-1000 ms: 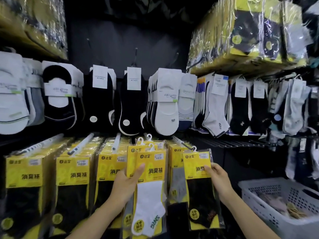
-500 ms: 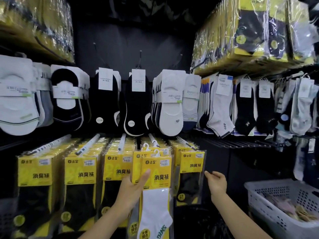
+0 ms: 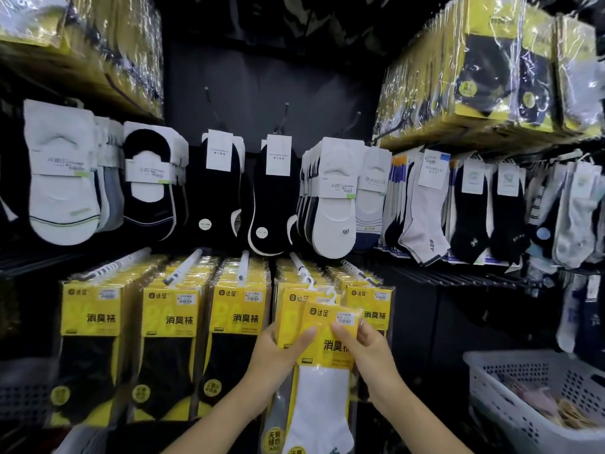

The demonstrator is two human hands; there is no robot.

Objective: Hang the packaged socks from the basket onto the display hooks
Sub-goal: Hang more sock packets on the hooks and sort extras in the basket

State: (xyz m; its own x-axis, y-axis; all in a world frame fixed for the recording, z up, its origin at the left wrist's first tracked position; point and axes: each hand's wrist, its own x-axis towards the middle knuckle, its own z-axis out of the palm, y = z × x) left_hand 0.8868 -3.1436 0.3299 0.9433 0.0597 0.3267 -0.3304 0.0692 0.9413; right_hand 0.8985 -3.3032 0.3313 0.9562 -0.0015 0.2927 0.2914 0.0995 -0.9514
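Observation:
A yellow-headed packet of white socks (image 3: 322, 398) sits in front of the lower row of hooks, held by both hands. My left hand (image 3: 278, 353) grips its left edge together with a second packet (image 3: 291, 299) behind it, thumb across the yellow card. On the right side of the card, my right hand (image 3: 366, 347) pinches it with thumb and fingers. The packet's white hanger (image 3: 330, 294) lies just below the tip of a white display hook (image 3: 299, 265). At the lower right stands the white perforated basket (image 3: 510, 385) with a few items inside.
Full hooks of yellow packets with black socks (image 3: 167, 339) fill the lower row to the left. Loose white and black socks (image 3: 334, 198) hang in the row above. Wrapped yellow bundles (image 3: 491, 70) sit on the top shelves. A bare wire rack (image 3: 458, 276) lies to the right.
My right hand let go of the black-sock packet, now hanging on the right hook, and came left to pinch the white-sock packet. The view has moved closer.

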